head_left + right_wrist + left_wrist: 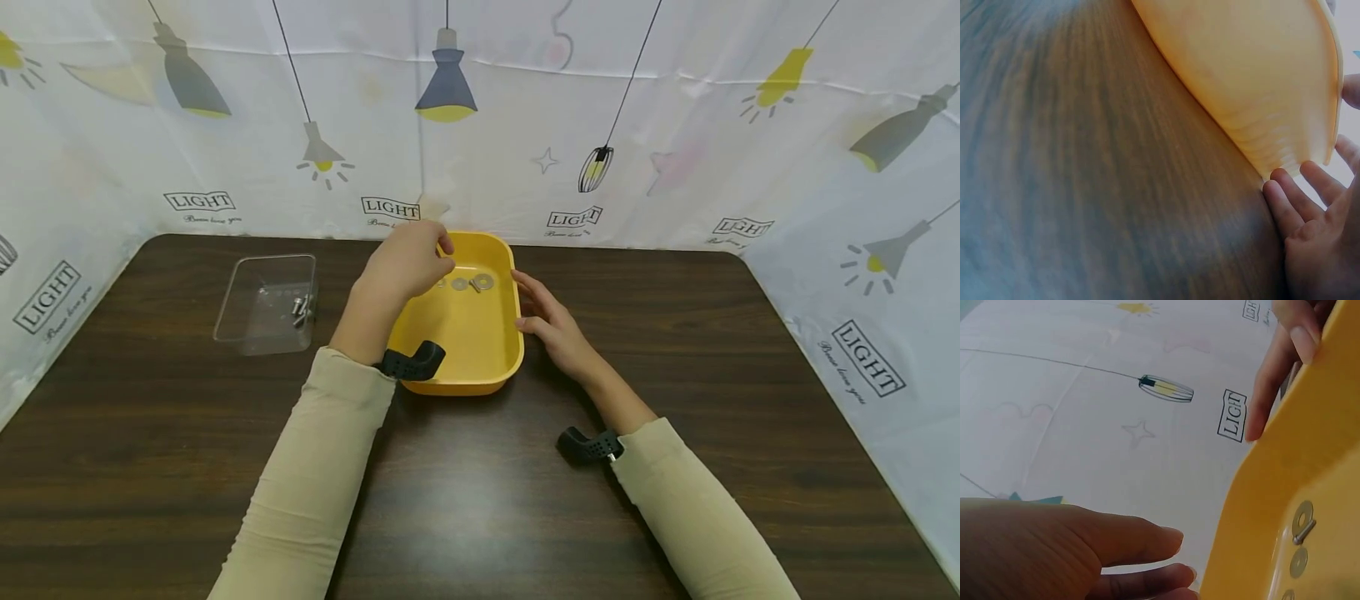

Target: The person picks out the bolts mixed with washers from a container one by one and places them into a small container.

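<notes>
My left hand [408,258] hovers over the far left part of a yellow tray [450,358]. Its thumb and fingers stand apart beside the tray wall in the left wrist view, nothing showing between them. Along the tray's far end lie a large washer [484,282], a small bolt [1304,532] and a smaller washer [1299,562]. Another small ring is partly cut off by that view's lower edge. At the tray's right side, my right hand [553,327] rests with extended fingers against the outer wall, the thumb at the rim.
Left of the tray stands a clear plastic box [258,333] with several small metal pieces [301,310] inside. A white curtain [495,167] printed with lamps borders the dark wooden table [480,500] at the back and sides.
</notes>
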### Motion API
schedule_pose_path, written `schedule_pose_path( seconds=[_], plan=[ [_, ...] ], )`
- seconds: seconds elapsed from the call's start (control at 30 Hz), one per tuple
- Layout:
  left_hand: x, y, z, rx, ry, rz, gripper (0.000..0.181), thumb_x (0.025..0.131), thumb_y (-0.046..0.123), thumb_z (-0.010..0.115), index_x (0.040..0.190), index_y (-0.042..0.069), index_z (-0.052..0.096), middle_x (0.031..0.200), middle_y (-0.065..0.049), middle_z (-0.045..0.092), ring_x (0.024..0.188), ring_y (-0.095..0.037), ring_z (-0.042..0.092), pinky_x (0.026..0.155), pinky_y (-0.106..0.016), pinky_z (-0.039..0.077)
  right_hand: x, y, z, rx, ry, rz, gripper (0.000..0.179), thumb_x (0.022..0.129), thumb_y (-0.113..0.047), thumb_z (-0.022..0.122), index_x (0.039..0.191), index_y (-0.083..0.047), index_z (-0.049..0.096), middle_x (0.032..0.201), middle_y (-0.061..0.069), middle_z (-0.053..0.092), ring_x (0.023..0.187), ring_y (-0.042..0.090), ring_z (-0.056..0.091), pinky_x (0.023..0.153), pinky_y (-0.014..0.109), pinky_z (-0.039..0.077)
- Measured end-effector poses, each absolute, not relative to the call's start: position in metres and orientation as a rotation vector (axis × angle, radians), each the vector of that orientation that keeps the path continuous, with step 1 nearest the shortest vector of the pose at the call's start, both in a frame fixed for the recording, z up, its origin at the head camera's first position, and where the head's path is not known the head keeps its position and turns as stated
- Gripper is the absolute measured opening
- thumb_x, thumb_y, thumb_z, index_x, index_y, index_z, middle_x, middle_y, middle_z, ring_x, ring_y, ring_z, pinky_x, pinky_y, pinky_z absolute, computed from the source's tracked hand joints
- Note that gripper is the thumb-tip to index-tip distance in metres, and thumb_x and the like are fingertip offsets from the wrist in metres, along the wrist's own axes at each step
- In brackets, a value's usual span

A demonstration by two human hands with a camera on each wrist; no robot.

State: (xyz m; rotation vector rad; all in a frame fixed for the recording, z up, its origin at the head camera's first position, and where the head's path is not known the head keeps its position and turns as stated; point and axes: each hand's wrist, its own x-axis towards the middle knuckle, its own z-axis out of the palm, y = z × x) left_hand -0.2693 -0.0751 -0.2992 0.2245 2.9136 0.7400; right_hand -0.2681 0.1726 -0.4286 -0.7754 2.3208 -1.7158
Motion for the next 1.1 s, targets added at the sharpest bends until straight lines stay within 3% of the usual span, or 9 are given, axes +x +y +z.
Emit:
schedule_pose_path(
  seconds=[0.4, 0.53, 0.7, 0.87, 1.1],
  plan=[
    [-0.287, -0.05, -0.294, 0.314, 2.914, 0.662, 0.022, 0.098, 0.013, 0.054, 0.115, 0.005, 0.066, 0.118, -0.009, 0.066, 0.093, -0.025, 0.061, 0.085, -0.039, 0.053, -0.268, 0.173, -0.429, -0.749, 2.314, -1.721, 0.068, 0.096, -0.016, 0.053, 0.16, -0.018, 0.029, 0.162, 0.014, 0.036, 0.139, 0.041, 0.047, 0.111, 0.06, 0.04],
    [-0.293, -0.046, -0.3, 0.322, 2.909, 0.653, 0.016, 0.098, 0.011, 0.053, 0.104, 0.004, 0.066, 0.096, -0.008, 0.064, 0.078, -0.021, 0.056, 0.072, -0.033, 0.048, -0.267, 0.173, -0.428, -0.749, 2.326, -1.714, 0.068, 0.096, -0.017, 0.053, 0.16, -0.019, 0.03, 0.162, 0.013, 0.036, 0.14, 0.04, 0.045, 0.112, 0.06, 0.039],
    [-0.3, -0.042, -0.309, 0.282, 2.862, 0.652, 0.011, 0.096, 0.01, 0.053, 0.088, 0.007, 0.06, 0.076, -0.002, 0.049, 0.064, -0.016, 0.044, 0.06, -0.028, 0.037, -0.268, 0.172, -0.428, -0.758, 2.325, -1.708, 0.068, 0.096, -0.017, 0.052, 0.16, -0.019, 0.029, 0.161, 0.013, 0.036, 0.14, 0.04, 0.046, 0.112, 0.06, 0.039],
    [-0.304, -0.039, -0.32, 0.25, 2.828, 0.682, 0.011, 0.094, 0.009, 0.054, 0.084, 0.009, 0.057, 0.074, -0.002, 0.048, 0.063, -0.017, 0.045, 0.058, -0.028, 0.037, -0.268, 0.172, -0.429, -0.751, 2.316, -1.713, 0.068, 0.096, -0.016, 0.052, 0.16, -0.016, 0.029, 0.161, 0.015, 0.037, 0.139, 0.04, 0.047, 0.111, 0.059, 0.041],
    [-0.316, -0.034, -0.339, 0.233, 2.844, 0.697, 0.012, 0.095, 0.011, 0.058, 0.098, 0.004, 0.067, 0.091, -0.007, 0.064, 0.075, -0.021, 0.055, 0.066, -0.029, 0.044, -0.267, 0.173, -0.427, -0.75, 2.314, -1.72, 0.068, 0.096, -0.015, 0.052, 0.16, -0.015, 0.029, 0.162, 0.016, 0.035, 0.14, 0.04, 0.046, 0.112, 0.06, 0.039]
  ],
)
